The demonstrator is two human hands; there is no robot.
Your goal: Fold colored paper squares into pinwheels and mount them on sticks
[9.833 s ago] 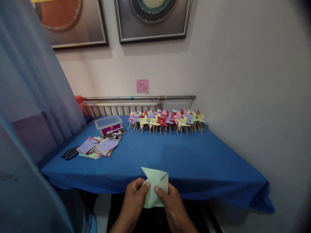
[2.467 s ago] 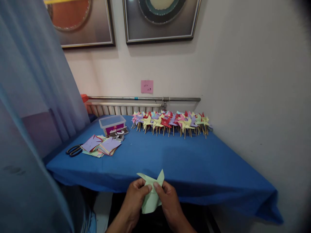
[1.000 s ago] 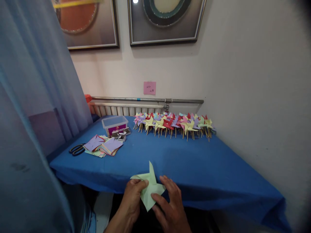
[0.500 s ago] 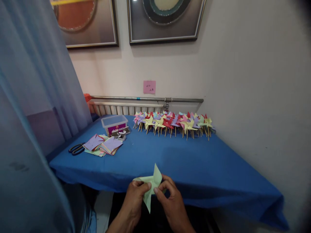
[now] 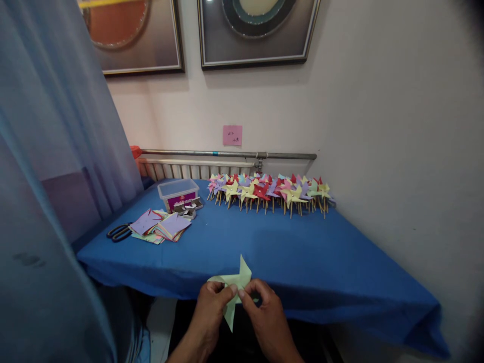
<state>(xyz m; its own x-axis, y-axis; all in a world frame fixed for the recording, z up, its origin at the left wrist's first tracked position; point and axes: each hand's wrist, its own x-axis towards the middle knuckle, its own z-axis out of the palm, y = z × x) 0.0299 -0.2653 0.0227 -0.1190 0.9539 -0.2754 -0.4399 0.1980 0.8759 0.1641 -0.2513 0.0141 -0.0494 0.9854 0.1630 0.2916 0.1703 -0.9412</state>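
Just off the table's front edge, a pale green paper pinwheel is held between my two hands. One blade points up and another points down below my fingers. My left hand is closed on its left side, the thumb pressed near the centre. From the right, my right hand pinches it, thumb tip at the middle beside the left thumb. The folded tips at the centre are partly covered by my thumbs. No stick shows on this pinwheel.
On the blue-covered table, many finished pinwheels on sticks stand at the back. Left lie stacked paper squares, black scissors, small metal-looking boxes and a clear plastic tub. A blue curtain hangs left.
My right thumb and fingers have shifted slightly left and up, onto the pinwheel's centre, closer to my left thumb. The left hand has barely moved.
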